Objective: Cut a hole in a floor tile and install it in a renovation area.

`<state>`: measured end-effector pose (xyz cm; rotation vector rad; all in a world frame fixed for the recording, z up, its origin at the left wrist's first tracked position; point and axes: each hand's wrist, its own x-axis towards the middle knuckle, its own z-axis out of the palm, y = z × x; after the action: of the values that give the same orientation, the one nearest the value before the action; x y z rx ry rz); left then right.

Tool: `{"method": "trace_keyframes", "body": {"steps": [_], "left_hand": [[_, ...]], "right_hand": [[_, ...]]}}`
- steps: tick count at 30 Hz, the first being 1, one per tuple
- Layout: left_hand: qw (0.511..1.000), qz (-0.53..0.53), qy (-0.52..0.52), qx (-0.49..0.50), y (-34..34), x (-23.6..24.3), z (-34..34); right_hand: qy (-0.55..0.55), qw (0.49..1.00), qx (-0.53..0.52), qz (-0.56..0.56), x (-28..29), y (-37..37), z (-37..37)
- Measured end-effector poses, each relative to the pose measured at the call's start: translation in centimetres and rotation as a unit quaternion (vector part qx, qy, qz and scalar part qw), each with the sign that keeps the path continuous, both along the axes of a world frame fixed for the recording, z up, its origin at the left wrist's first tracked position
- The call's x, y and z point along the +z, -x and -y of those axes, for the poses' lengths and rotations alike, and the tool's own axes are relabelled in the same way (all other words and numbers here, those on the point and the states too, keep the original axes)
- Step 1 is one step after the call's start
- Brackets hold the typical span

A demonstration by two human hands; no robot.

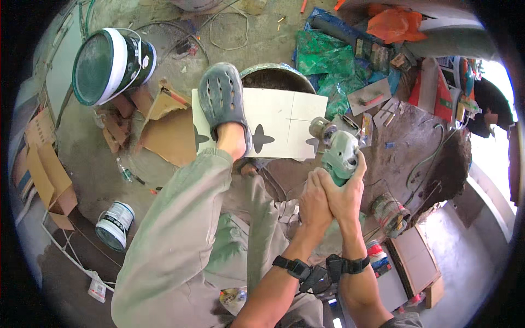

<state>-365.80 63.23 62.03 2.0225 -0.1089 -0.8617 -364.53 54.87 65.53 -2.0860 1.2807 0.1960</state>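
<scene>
Both hands are wrapped round a green-grey angle grinder (pixel 343 154), held over the right end of a white tile (pixel 279 109). My left hand (pixel 315 205) grips its rear, pressed against my right hand (pixel 348 194), whose finger lies along the tool's side. The grinder's round head (pixel 322 130) is close to the tile's right edge; whether it touches I cannot tell. Thin crossing lines and dark four-lobed shapes show on the tile. My foot in a grey clog (pixel 221 95) presses on the tile's left part. Behind the tile shows the rim of a round tub (pixel 279 68).
A large lidded bucket (pixel 93 68) lies tilted at the far left, a smaller white bucket (pixel 115 225) nearer. Torn cardboard (pixel 169 131) sits left of the tile. Green plastic sheeting (pixel 331 60) and a trowel (pixel 369 98) lie far right. A dirty can (pixel 391 212) stands right of my hands.
</scene>
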Motion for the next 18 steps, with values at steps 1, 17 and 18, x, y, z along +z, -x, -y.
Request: {"method": "trace_keyframes", "body": {"steps": [1, 17, 18], "left_hand": [[1.0, -0.014, -0.013, 0.001, 0.0, -0.3, -0.4], [0.999, -0.017, -0.042, -0.015, -2.2, -0.3, -0.1], [0.999, -0.006, -0.042, -0.025, -2.0, -0.3, -0.5]], "right_hand": [[0.0, 1.0, 0.003, -0.004, -0.4, 0.1, -0.3], [-0.022, 0.998, 0.018, -0.054, -1.1, -1.9, 0.0], [-0.012, 0.998, 0.032, -0.054, -1.3, -1.6, -0.3]]}}
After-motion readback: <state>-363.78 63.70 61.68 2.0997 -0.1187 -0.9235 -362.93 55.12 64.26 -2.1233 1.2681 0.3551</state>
